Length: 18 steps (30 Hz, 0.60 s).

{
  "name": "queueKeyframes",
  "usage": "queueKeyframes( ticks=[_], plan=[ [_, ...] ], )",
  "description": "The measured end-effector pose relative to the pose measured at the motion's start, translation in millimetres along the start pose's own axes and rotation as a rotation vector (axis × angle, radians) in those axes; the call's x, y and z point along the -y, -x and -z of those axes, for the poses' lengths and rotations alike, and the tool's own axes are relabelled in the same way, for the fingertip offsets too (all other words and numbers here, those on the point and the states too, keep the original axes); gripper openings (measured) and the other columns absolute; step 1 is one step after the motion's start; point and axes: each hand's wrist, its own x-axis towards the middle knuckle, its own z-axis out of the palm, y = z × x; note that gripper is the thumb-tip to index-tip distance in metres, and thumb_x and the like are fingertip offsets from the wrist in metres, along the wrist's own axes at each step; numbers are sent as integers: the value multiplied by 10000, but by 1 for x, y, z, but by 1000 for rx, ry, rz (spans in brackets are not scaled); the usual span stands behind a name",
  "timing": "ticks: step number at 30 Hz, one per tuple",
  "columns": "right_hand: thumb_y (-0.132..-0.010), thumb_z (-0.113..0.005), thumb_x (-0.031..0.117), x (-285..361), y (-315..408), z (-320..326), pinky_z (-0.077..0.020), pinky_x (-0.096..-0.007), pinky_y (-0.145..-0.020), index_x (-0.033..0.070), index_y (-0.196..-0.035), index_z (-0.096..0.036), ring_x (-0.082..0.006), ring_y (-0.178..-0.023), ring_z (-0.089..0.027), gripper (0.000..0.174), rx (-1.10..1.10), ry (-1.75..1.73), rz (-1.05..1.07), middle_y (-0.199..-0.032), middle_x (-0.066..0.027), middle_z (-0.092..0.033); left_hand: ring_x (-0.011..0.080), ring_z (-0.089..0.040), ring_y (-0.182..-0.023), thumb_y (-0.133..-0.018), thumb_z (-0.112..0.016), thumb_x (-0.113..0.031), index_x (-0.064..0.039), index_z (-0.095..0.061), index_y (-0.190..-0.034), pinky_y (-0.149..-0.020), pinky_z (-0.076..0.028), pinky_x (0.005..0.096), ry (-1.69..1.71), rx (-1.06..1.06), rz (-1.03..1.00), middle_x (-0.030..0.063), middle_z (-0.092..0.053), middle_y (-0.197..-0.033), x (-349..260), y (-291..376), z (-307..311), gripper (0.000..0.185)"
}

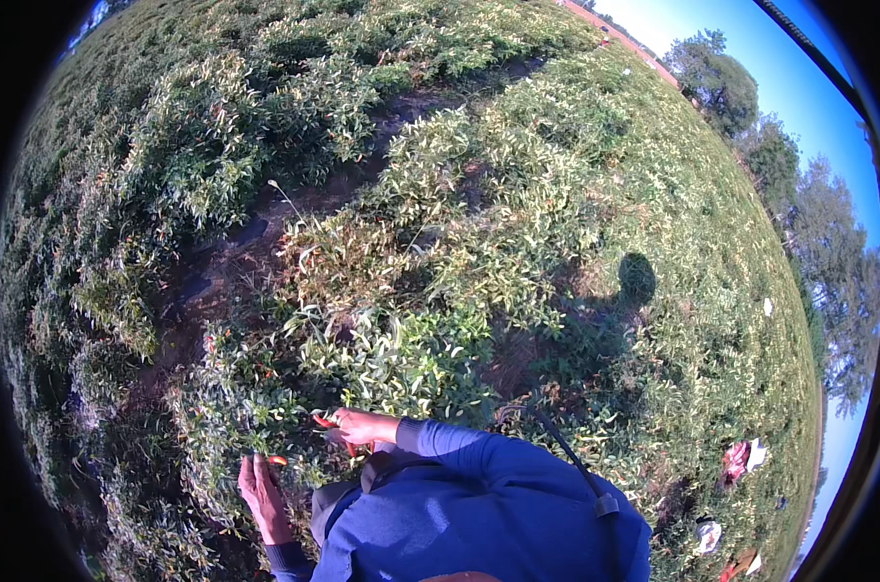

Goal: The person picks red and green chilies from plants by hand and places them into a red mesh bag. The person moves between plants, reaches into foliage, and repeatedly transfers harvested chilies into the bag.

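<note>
My left hand (263, 498) is low on the left among the leaves of a pepper plant (221, 415). Its thumb and fingers are pinched together, and an orange-red chili pepper (276, 460) sticks out sideways from the fingertips; its stem is hidden. My right hand (361, 427) reaches across in front of my body, closed around several red chili peppers. One red pepper (324, 421) juts from the finger side, and another (350, 449) points out below the palm. Dense green foliage (396, 367) lies just beyond this hand.
Rows of pepper plants (207, 145) fill the field, with a dark soil furrow (254, 240) running between them. A pink and white bundle (736, 461) and a white bag (708, 536) lie at right. Trees (716, 80) line the edge. A dark strap (567, 451) crosses my blue sweater (469, 516).
</note>
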Motion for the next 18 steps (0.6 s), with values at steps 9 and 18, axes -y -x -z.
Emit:
queueKeyframes(
  ticks=[9, 18],
  plan=[
    [-911, -784, 280, 40, 31, -28, -491, -304, -497, 19, -827, -709, -120, -587, -619, 285, 215, -222, 1, -757, -48, -696, 117, -359, -639, -1054, -601, -254, -19, -505, -772, -555, -329, 333, -237, 99, -58, 12, -437, -650, 57, 22, -51, 379],
    [-910, -793, 302, 11, 60, 9, -525, -296, -554, 35, -1020, -653, -129, -682, -668, 320, 323, -177, -69, -817, -48, -706, 85, -391, -644, -1076, -565, -356, -53, -504, -826, -581, -348, 292, -57, -212, 70, -44, -439, -691, 74, 13, 1, 397]
  ],
)
